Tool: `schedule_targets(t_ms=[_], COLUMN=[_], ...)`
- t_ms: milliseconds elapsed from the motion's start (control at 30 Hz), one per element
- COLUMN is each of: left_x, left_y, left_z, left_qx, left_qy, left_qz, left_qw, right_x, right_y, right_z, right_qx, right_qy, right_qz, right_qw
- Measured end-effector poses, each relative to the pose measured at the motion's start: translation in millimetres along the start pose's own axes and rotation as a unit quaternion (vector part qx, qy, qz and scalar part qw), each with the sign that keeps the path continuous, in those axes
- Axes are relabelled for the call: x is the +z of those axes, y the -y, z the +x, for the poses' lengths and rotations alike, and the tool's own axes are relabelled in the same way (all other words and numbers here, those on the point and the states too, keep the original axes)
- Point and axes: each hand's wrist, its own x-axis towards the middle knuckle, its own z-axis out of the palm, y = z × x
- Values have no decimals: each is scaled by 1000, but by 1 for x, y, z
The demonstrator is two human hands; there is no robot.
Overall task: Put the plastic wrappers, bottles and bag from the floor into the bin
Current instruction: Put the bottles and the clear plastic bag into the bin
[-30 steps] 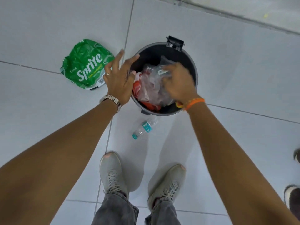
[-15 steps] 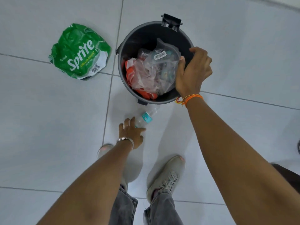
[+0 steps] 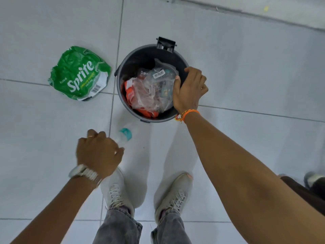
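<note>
A black round bin (image 3: 139,55) stands on the tiled floor, holding clear plastic wrappers (image 3: 154,87) and an orange-red wrapper (image 3: 129,93). My right hand (image 3: 190,88) rests on the bin's right rim, thumb inside against the wrappers. My left hand (image 3: 98,152) is closed around a clear plastic bottle with a teal label (image 3: 125,134), lifted above the floor and blurred, below and left of the bin. A crumpled green Sprite wrapper (image 3: 80,73) lies on the floor left of the bin.
My two pale sneakers (image 3: 116,191) (image 3: 175,192) stand on the floor just below the bin. Another person's dark shoe (image 3: 314,182) shows at the right edge. A wall base (image 3: 246,13) runs along the top right.
My left hand went from the bin's left rim down to the bottle, closed on it and lifted it. My right hand moved from pressing the wrappers to the bin's right rim.
</note>
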Motion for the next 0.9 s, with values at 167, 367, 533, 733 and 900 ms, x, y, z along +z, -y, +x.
schedule_targets(t_ms=[167,367,533,733,900], left_x=[-116,-101,-49,15,78], left_y=[2,-49,-32,59,116], left_z=[-27,64,107,149,168], left_qx=[-6,17,-57,-179,-129], left_qy=[-200,-180,-200,-249,118], left_qz=[-156,-83,-322,-381,-19], left_qw=[967,980,924,872,984], right_x=[-1,-4,-4,-1,3], right_y=[1,-3,2,2,0], right_z=[0,-2,-3,-3,-3], right_qx=[8,52,40,48,36], right_qy=[-11,-58,-55,-61,-63], right_qz=[21,73,66,49,49], right_qw=[1000,994,995,996,996])
